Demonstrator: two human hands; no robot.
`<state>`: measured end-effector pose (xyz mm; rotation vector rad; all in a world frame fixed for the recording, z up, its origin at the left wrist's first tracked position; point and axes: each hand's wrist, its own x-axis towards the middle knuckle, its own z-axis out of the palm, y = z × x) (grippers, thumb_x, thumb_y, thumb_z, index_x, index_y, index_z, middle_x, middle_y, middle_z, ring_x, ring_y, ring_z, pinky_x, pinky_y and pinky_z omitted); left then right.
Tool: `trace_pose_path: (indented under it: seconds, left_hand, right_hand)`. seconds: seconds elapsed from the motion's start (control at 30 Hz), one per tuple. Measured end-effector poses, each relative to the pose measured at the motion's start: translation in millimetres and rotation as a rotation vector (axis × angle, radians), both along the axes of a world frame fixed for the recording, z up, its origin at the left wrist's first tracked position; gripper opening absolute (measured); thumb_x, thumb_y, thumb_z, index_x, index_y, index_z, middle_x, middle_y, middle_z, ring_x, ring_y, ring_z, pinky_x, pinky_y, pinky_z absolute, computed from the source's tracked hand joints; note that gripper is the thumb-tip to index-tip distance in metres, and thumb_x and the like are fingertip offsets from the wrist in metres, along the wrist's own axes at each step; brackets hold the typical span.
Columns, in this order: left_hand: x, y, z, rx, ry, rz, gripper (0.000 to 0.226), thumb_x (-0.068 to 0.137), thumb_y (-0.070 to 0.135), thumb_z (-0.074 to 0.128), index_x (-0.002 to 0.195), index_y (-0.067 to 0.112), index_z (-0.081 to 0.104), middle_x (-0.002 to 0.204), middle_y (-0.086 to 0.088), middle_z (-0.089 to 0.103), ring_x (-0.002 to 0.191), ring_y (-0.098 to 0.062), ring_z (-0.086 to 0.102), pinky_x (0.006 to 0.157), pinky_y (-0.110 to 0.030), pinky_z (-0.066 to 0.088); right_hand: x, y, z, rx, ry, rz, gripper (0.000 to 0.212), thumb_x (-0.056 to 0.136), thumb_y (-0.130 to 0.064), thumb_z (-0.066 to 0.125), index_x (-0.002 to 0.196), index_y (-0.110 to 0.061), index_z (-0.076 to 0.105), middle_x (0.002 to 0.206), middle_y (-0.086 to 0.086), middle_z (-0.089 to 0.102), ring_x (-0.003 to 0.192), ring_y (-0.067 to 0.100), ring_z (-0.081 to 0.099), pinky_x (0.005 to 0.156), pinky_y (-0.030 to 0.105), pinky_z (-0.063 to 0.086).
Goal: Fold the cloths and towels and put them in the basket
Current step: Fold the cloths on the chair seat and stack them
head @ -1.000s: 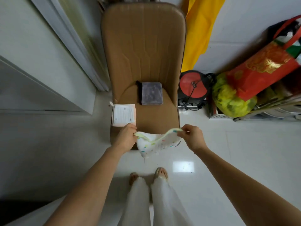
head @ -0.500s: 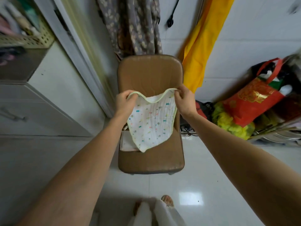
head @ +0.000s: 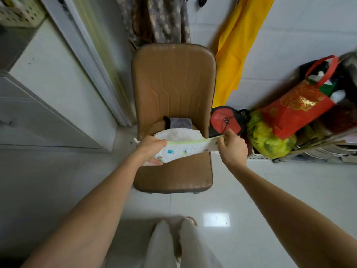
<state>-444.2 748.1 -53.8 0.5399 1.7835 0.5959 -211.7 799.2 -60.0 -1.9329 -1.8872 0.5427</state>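
Note:
A white cloth (head: 183,147) with a green hem and small coloured marks is stretched low over the brown chair seat (head: 173,176). My left hand (head: 152,149) grips its left end and my right hand (head: 231,147) pinches its right corner. Its far part lies folded back over the seat. Behind it on the seat sits a folded grey towel (head: 180,122). A cream perforated basket (head: 19,13) stands on the cabinet at the top left.
The chair backrest (head: 173,82) stands against the wall under hanging patterned clothes (head: 160,18) and a yellow cloth (head: 237,43). A red round bag (head: 224,120), a green bag (head: 268,140) and a red tote (head: 297,109) crowd the right. White cabinet (head: 38,105) on the left.
Both hands have brought the cloth down from in front of the backrest to the seat. It hung spread out; it now lies folded over lengthwise.

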Motion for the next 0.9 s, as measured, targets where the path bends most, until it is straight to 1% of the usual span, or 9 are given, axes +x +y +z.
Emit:
trace_pose_path:
  seconds: [0.13, 0.23, 0.33, 0.5, 0.67, 0.73, 0.8, 0.83, 0.9]
  left_hand:
    - [12.8, -20.7, -35.3, -0.125, -0.045, -0.110, 0.017, 0.095, 0.016, 0.050, 0.111, 0.010, 0.055, 0.111, -0.010, 0.061, 0.089, -0.022, 0.064, 0.051, -0.029, 0.058]
    - [16.8, -25.5, -72.7, -0.124, -0.021, -0.095, 0.016, 0.096, 0.016, 0.050, 0.108, 0.010, 0.057, 0.112, -0.009, 0.061, 0.094, -0.023, 0.064, 0.061, -0.035, 0.060]
    - [20.3, -27.6, -114.3, -0.112, 0.024, -0.128, 0.015, 0.096, 0.016, 0.049, 0.103, 0.009, 0.060, 0.107, -0.008, 0.063, 0.090, -0.022, 0.064, 0.075, -0.042, 0.059]
    - [22.7, -16.1, -180.9, -0.101, 0.051, -0.017, 0.014, 0.096, 0.010, 0.048, 0.094, -0.001, 0.057, 0.100, -0.014, 0.055, 0.086, -0.030, 0.059, 0.074, -0.050, 0.058]
    - [16.3, 2.8, -260.2, -0.077, 0.160, -0.059, 0.018, 0.096, 0.014, 0.050, 0.080, 0.010, 0.055, 0.099, -0.016, 0.055, 0.099, -0.039, 0.061, 0.076, -0.054, 0.057]
    - [16.1, 16.2, -291.1, -0.044, 0.210, -0.082, 0.015, 0.098, 0.016, 0.047, 0.098, 0.008, 0.060, 0.105, -0.019, 0.057, 0.099, -0.039, 0.062, 0.073, -0.052, 0.058]
    - [13.9, 32.0, -312.3, -0.013, 0.279, -0.099, 0.024, 0.100, 0.016, 0.043, 0.117, 0.007, 0.059, 0.109, -0.020, 0.059, 0.094, -0.037, 0.064, 0.064, -0.045, 0.059]
    - [12.4, 38.7, -320.5, 0.015, 0.342, -0.134, 0.024, 0.100, 0.015, 0.043, 0.116, 0.006, 0.059, 0.107, -0.019, 0.060, 0.091, -0.037, 0.065, 0.061, -0.042, 0.059]
    - [9.1, 49.8, -336.0, 0.059, 0.494, -0.229, 0.022, 0.099, 0.012, 0.044, 0.111, 0.004, 0.060, 0.106, -0.018, 0.062, 0.091, -0.038, 0.065, 0.067, -0.044, 0.058]
  right_hand:
    - [16.8, -15.2, -38.8, -0.095, -0.141, 0.048, 0.013, 0.088, -0.021, 0.047, 0.085, -0.010, 0.051, 0.080, 0.017, 0.063, 0.079, 0.038, 0.057, 0.059, 0.034, 0.035]
    - [19.7, -19.3, -64.5, -0.164, -0.162, 0.025, 0.016, 0.089, -0.023, 0.045, 0.089, -0.010, 0.055, 0.081, 0.015, 0.063, 0.078, 0.037, 0.059, 0.061, 0.035, 0.042]
    - [21.8, -19.2, -90.0, -0.200, -0.196, 0.027, 0.017, 0.091, -0.023, 0.043, 0.091, -0.010, 0.055, 0.078, 0.013, 0.060, 0.073, 0.034, 0.055, 0.060, 0.033, 0.041]
    - [17.7, 0.9, -151.5, -0.279, -0.168, 0.098, 0.019, 0.094, -0.020, 0.038, 0.097, -0.011, 0.054, 0.084, 0.011, 0.060, 0.074, 0.032, 0.054, 0.061, 0.034, 0.044]
    - [1.1, 24.1, -242.5, -0.393, -0.146, 0.105, 0.020, 0.095, -0.018, 0.038, 0.099, -0.009, 0.056, 0.094, 0.015, 0.064, 0.085, 0.035, 0.058, 0.068, 0.038, 0.048]
    - [-1.2, 33.4, -274.4, -0.387, -0.171, 0.097, 0.021, 0.097, -0.021, 0.039, 0.099, -0.009, 0.056, 0.094, 0.016, 0.064, 0.086, 0.035, 0.058, 0.067, 0.037, 0.046]
    - [-1.9, 43.8, -299.8, -0.352, -0.174, 0.099, 0.022, 0.097, -0.022, 0.039, 0.098, -0.007, 0.056, 0.093, 0.018, 0.064, 0.087, 0.038, 0.058, 0.068, 0.038, 0.046]
    - [-1.8, 48.6, -310.3, -0.352, -0.151, 0.096, 0.021, 0.097, -0.020, 0.040, 0.097, -0.007, 0.057, 0.093, 0.019, 0.064, 0.087, 0.038, 0.058, 0.068, 0.039, 0.046]
    - [-1.2, 57.1, -327.0, -0.401, -0.059, 0.072, 0.017, 0.095, -0.016, 0.042, 0.092, -0.007, 0.055, 0.091, 0.019, 0.063, 0.087, 0.037, 0.057, 0.067, 0.036, 0.043]
